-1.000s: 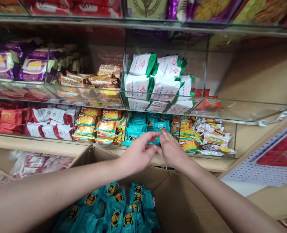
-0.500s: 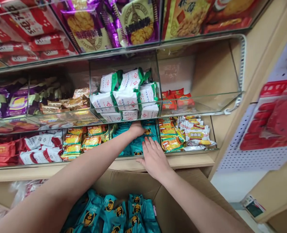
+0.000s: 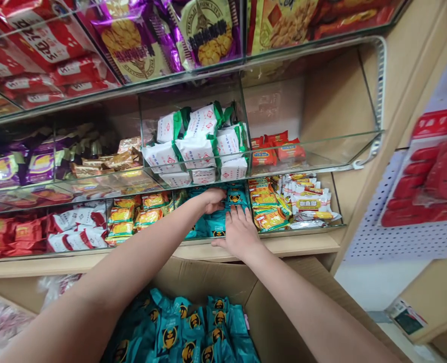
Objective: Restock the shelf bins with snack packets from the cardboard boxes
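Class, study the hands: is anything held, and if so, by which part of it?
The right hand lies open over teal packets, visibly gripping none; whether the left hand grips one cannot be told.

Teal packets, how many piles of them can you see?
2. One pile lies in the cardboard box; the other pile is on the lowest shelf, at the left hand and right hand. More may be hidden.

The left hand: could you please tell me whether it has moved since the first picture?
Yes; judged against the wooden ledge, the left hand has moved forward, farther into the shelf, among the teal packets.
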The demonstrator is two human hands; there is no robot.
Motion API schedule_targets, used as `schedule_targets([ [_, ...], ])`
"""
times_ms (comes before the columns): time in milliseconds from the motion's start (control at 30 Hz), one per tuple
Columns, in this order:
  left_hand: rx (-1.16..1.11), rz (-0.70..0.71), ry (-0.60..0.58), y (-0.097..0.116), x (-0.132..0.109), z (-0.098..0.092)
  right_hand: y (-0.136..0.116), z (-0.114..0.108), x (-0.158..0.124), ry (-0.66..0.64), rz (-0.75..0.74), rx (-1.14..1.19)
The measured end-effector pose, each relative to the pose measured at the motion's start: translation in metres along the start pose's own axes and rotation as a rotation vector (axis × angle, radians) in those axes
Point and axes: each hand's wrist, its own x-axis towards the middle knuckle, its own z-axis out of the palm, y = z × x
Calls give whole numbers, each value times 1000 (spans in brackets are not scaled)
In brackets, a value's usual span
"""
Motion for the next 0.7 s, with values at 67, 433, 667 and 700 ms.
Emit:
schedule_targets([
  [67, 121, 70, -13, -3, -14, -6, 3, 2, -3, 42, -31, -3],
  [433, 652, 351, -80, -29, -68, -5, 2, 11, -14, 45, -38, -211],
  [667, 332, 181, -51, -7, -48, -12, -2, 17, -14, 72, 0, -239],
  [700, 228, 148, -18, -2, -44, -11, -2, 18, -14, 89, -4, -231],
])
